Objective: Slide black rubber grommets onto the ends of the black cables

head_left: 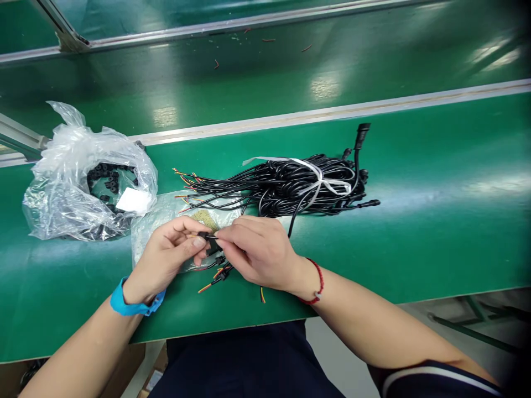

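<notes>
My left hand, with a blue band at its wrist, pinches a small black grommet near the stripped end of a black cable. From the other side, the fingers of my right hand grip the black cable close to the grommet. Orange wire shows at my left fingertips. Below the hands lie cable ends with black pieces fitted on them and coloured wires sticking out. Just behind is a tied bundle of black cables, its bare coloured wires pointing left and its connectors right.
An opened clear plastic bag holding many small black parts and a white slip stands at left. A flat plastic bag lies under the hands. Behind the green table runs a pale rail; wire scraps lie beyond it.
</notes>
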Available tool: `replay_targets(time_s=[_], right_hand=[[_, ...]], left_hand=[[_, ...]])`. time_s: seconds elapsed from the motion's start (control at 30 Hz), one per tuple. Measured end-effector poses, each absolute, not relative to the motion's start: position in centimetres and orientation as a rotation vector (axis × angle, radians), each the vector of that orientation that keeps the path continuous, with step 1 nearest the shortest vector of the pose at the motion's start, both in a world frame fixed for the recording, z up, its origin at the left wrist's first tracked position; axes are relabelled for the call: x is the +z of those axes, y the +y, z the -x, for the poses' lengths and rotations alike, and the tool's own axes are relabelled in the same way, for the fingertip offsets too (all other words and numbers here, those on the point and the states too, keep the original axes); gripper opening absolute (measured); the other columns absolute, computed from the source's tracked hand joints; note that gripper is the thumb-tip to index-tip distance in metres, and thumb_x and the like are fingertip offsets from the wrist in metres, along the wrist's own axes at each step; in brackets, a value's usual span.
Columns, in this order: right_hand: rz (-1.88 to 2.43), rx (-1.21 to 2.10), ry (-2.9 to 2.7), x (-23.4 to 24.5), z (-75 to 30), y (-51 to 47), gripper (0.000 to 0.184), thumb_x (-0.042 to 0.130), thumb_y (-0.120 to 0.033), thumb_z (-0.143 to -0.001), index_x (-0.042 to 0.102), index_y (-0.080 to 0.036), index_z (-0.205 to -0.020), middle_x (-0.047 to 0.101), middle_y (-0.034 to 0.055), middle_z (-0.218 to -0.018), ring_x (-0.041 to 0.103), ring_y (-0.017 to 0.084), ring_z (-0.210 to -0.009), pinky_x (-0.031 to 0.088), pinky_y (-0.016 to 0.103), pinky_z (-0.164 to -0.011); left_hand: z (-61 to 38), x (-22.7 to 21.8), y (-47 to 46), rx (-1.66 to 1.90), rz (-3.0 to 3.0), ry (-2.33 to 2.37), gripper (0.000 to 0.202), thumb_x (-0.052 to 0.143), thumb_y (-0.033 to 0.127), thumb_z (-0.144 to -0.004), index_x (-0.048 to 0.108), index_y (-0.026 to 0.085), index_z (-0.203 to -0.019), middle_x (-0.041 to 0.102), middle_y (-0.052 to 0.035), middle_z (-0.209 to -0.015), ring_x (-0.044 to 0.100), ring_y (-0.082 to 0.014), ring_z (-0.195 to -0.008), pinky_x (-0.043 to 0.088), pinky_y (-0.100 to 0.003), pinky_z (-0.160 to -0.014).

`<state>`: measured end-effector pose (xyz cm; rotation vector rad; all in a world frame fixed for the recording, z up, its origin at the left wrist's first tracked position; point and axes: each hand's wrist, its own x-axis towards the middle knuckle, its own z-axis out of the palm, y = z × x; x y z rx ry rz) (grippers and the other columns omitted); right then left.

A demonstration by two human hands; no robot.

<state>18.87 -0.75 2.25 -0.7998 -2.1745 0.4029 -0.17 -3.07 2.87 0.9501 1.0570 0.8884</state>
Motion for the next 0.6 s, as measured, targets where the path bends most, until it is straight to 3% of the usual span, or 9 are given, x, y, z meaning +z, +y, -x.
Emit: replay_targets(time_s=[0.13,0.27,0.47,0.6], right_hand=[[0.838,0.786,-2.104,2.57,-19.05,-0.79,0.013,0.05,-0.016,-0.087,0.058,-0.017,-0.076,0.053,-0.0047,-0.059,0.044,0.008,-0.053,0.034,0.021,-0.052],[0.896,1.143,-1.995,2.83,-19.01,-0.69,0.012,0.051,-0.013,-0.084,0.057,-0.017,-0.074,0.052,-0.006,-0.06,0.044,0.006,-0.053,0.033,0.019,-0.053],[1.01,1.174,-1.991,2.51,-18.38,-0.14,0.013,0.051,-0.014,-0.086,0.057,-0.017,-0.075,0.052,-0.0056,-0.062,0.045,0.006,-0.057,0.033,0.019,-0.055],[0.988,1.088,-1.989,2.33,-18.54,0.08,0.009,0.054,-0.019,-0.087,0.062,-0.017,-0.091,0.057,-0.0038,-0.068,0.049,0.008,-0.06,0.037,0.02,-0.058]], left_hand=[[0.31,2.73,-3.19,1.052,-1.301,1.122,0.014,0.073,0.015,-0.073,0.071,0.02,-0.086,0.066,-0.0025,-0.078,0.061,-0.012,-0.068,0.05,-0.022,-0.059],[0.07,2.58,-3.18,1.078,-1.659,1.12,0.016,0.071,0.01,-0.075,0.071,0.02,-0.087,0.068,-0.0035,-0.08,0.062,-0.0142,-0.074,0.05,-0.025,-0.066],[-0.14,1.87,-2.93,1.065,-1.68,1.241,0.014,0.068,0.013,-0.078,0.069,0.02,-0.091,0.068,-0.0035,-0.084,0.063,-0.0146,-0.078,0.05,-0.025,-0.069],[-0.04,1.93,-2.68,1.106,-1.484,1.255,0.014,0.069,0.018,-0.079,0.067,0.018,-0.093,0.066,-0.0036,-0.084,0.064,-0.0139,-0.075,0.052,-0.024,-0.065]])
